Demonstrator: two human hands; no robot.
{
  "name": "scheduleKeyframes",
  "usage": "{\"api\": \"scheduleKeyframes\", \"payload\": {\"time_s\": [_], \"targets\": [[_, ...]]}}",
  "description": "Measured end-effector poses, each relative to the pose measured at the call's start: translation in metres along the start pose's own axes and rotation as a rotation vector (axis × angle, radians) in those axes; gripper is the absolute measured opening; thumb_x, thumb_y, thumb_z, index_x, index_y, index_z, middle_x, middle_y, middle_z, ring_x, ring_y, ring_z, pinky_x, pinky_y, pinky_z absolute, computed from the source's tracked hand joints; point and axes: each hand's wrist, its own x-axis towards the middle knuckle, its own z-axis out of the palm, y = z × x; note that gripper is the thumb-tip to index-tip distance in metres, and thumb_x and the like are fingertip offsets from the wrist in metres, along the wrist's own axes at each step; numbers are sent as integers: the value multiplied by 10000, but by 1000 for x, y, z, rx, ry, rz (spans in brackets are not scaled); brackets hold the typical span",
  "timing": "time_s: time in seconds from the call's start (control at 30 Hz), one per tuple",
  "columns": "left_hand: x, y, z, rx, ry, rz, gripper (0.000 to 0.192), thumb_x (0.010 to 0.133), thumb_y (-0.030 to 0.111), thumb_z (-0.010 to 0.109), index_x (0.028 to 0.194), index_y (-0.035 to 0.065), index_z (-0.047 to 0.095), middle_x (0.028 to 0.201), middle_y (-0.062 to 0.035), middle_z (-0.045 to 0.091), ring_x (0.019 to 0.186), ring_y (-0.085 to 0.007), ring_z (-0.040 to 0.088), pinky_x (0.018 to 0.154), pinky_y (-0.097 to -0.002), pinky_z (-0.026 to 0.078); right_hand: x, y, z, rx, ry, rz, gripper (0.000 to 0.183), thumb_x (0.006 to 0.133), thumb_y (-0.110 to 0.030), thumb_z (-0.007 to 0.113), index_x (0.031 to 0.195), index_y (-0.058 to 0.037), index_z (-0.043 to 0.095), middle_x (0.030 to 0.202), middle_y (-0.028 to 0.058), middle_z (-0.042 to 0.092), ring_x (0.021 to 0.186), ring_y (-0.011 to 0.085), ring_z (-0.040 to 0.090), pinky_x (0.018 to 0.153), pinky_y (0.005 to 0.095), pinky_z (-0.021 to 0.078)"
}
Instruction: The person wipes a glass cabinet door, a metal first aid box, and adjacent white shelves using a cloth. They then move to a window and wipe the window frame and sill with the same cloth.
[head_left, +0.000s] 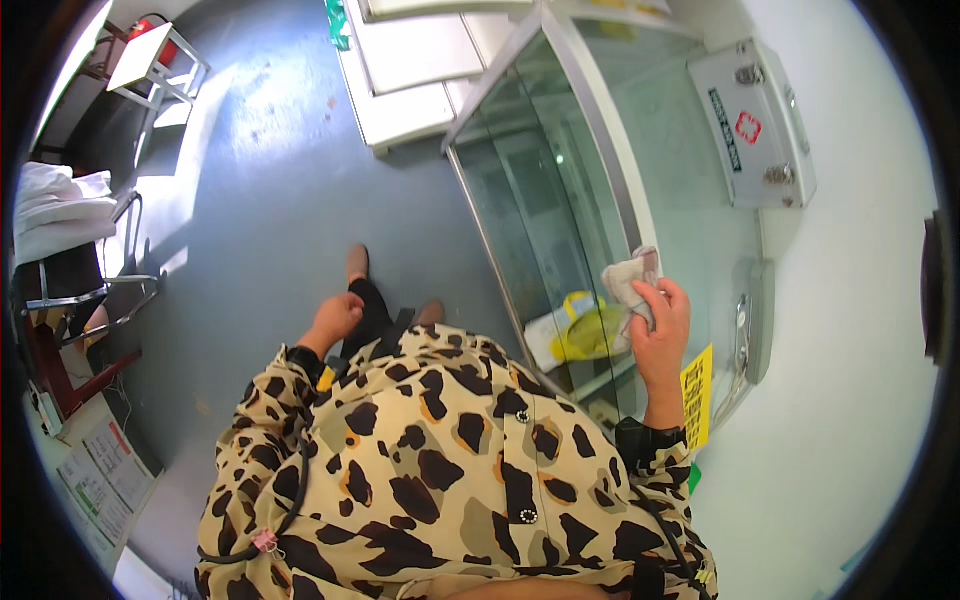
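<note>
My right hand (663, 337) grips a crumpled pale cloth (628, 281) with brownish edging between thumb and fingers. The cloth lies against the white metal top frame (616, 165) of a glass display cabinet (525, 180). Through the cabinet's glass show a yellow-green bag (589, 334) and some white items, partly hidden by reflections. My left hand (336, 321) hangs low at my other side, fingers curled in, with nothing visible in it. It is well apart from the cabinet, above the grey floor.
A silver first-aid case (750, 127) stands on the glass top by the wall. Nearer lie a power strip (741, 330) and a yellow sign (697, 397) bearing writing. White drawers (420, 56) adjoin the cabinet. Leftward are a chair with white cloth (64, 206), a stool (142, 56) and a fire extinguisher (166, 51).
</note>
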Motion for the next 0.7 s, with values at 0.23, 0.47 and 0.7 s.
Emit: {"api": "scheduleKeyframes", "payload": {"time_s": [0.23,0.47,0.7], "targets": [[16,-16,-52,16,113,-3,297,825,223,606,1039,47,715,886,-191,717,862,-354,694,800,-425,543,101,-7,52,-66,186,-200,492,760,-48,630,1231,-187,662,1248,144,553,1064,358,543,941,452,441],[27,-45,-101,49,137,-58,296,839,219,600,1055,55,718,820,-143,725,754,-272,708,737,-393,560,284,-47,117,173,260,-127,453,817,-109,616,1265,-166,646,1183,187,600,1093,381,563,973,454,455],[48,-57,-153,19,100,-33,289,837,188,610,1050,19,710,758,-113,717,685,-219,699,682,-356,556,335,-57,130,274,293,125,439,797,-101,617,1235,-70,643,1144,213,647,1079,405,582,960,442,472]]}}
